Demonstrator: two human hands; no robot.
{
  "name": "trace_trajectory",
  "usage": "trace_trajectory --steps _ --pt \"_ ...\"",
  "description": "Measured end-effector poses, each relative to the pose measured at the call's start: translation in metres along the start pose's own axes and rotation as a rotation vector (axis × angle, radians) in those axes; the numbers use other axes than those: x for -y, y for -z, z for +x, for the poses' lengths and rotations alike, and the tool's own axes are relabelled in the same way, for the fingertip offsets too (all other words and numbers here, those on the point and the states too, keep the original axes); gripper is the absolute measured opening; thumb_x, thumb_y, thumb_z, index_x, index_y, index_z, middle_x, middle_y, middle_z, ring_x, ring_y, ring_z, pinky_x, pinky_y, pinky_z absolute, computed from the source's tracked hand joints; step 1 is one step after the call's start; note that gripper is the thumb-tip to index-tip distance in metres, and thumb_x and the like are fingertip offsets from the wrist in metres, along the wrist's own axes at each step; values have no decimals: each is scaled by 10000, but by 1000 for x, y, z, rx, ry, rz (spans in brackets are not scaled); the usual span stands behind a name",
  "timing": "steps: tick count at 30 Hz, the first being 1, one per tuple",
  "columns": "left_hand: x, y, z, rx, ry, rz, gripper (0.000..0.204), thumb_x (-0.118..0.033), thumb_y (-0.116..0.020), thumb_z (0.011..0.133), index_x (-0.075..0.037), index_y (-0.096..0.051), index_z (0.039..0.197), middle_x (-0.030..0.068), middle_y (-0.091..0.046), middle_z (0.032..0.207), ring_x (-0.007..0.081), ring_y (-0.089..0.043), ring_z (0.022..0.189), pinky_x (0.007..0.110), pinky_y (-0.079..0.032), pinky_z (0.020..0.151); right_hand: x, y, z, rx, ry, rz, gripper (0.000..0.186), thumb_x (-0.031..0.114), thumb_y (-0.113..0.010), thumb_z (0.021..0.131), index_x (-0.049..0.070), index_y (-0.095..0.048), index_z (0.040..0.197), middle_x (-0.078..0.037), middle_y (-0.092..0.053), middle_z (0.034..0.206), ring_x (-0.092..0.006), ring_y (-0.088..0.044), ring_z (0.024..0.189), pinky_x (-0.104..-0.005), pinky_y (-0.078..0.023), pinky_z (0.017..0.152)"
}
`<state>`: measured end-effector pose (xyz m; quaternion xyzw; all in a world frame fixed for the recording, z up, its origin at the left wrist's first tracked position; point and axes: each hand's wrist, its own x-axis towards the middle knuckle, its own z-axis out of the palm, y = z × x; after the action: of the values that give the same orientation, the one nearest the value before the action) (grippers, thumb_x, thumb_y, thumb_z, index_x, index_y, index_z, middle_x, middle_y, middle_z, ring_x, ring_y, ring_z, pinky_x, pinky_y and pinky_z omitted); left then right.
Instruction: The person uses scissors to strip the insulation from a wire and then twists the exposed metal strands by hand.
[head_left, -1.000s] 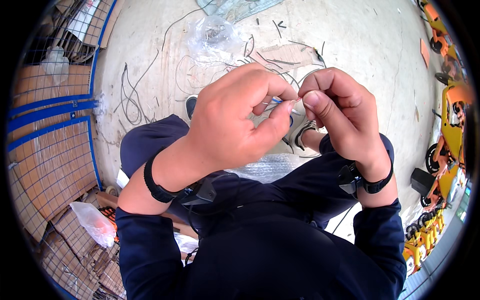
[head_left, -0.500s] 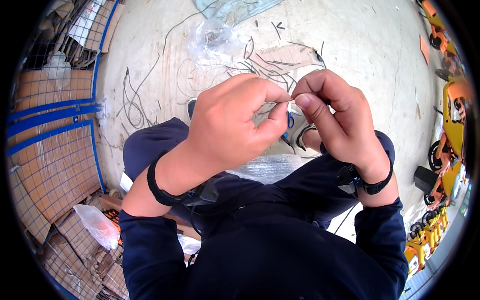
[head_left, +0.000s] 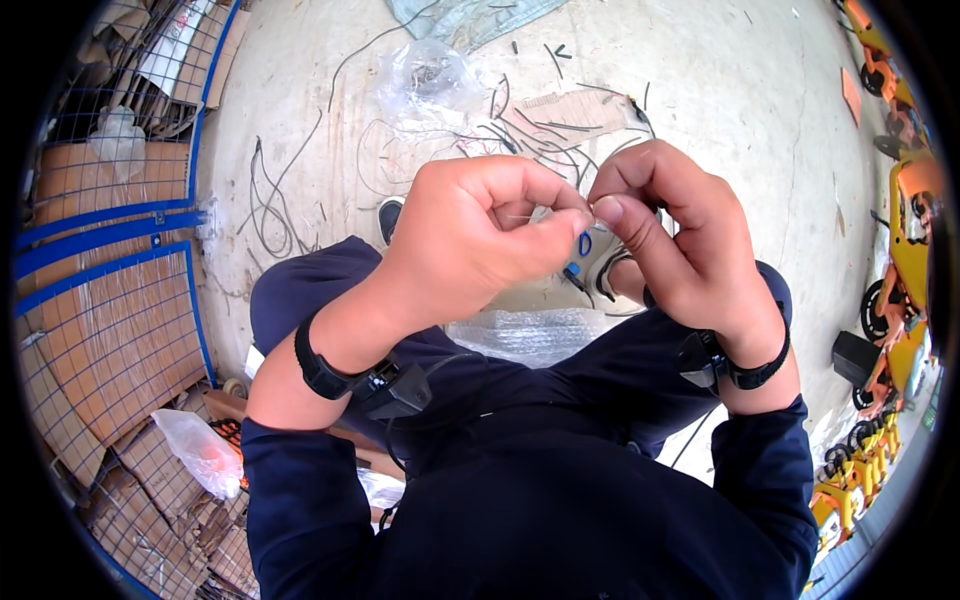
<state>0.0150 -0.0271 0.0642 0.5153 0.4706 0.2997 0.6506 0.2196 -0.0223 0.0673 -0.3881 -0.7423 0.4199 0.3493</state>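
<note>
Over on the far left there's a blue mesh cage (head_left: 100,236) packed with cardboard (head_left: 125,335), big flat sheets up front and ragged bits lower down. Near its bottom corner sits a see-through bag (head_left: 192,447) with something reddish inside, too hazy to say what. Then a loose loop of cable (head_left: 268,225) on the floor, and further out a clear bag (head_left: 430,80) with some dark stuff in it, can't tell what.

The person's left hand (head_left: 480,225) is up over the lap, back of the hand facing up, wrist angled inward, thumb and forefinger pinched together on a thin wire (head_left: 517,216). The wire shows as a pale line in the gap behind those fingertips. A blue tool (head_left: 573,270) is below, past the fingertips. The right hand (head_left: 685,240) mirrors the pose, other fingers curled, thumb and forefinger together right at the left tips; too small to tell if they grip the wire too. Far right: a row of yellow-orange bikes (head_left: 908,220).
</note>
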Motion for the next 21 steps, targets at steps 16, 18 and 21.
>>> trace_trajectory --steps 16,18,21 --pt "14 0 11 -38 58 -330 248 -228 -625 938 6 -644 1019 -64 -506 654 -1 -375 530 167 -276 461 -13 -10 12 -209 361 -386 207 -62 -708 707 -1 -656 898 -109 -651 851 -236 -653 724 -295 -532 608" --pt "16 1 9 -28 38 -332 270 -242 -630 937 12 -652 1024 -45 -571 718 0 -443 593 160 -333 512 -13 -11 13 -209 360 -388 206 -60 -710 706 0 -655 896 -108 -653 848 -235 -654 720 -293 -533 604" --pt "19 1 9 -28 -2 -331 260 -212 -631 937 26 -649 1042 -10 -628 813 18 -508 682 167 -404 597 -14 -11 12 -210 351 -390 206 -56 -713 702 1 -650 890 -107 -655 846 -233 -655 713 -290 -533 598"
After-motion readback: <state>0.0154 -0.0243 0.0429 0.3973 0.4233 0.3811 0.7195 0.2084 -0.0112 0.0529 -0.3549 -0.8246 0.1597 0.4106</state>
